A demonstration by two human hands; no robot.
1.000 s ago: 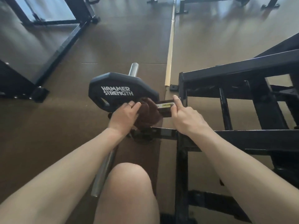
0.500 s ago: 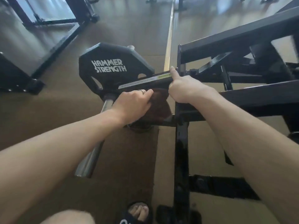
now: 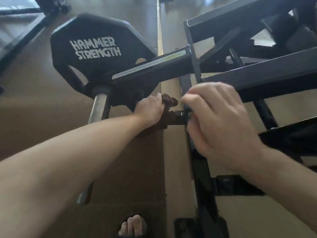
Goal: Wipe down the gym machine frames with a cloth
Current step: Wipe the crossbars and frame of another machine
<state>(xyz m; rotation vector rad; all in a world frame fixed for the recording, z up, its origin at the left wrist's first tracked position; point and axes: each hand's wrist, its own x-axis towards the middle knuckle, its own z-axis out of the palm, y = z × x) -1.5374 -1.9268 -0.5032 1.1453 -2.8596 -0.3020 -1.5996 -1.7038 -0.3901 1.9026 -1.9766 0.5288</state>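
Brown cloth (image 3: 169, 100), judged soft and light, was bunched in the left hand (image 3: 151, 109) against the rigid frame (image 3: 190, 69); the right hand (image 3: 217, 121) was curled round its upright.

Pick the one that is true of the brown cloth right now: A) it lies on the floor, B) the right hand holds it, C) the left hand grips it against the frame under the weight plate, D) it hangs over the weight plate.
C: the left hand grips the brown cloth against the frame below the weight plate.
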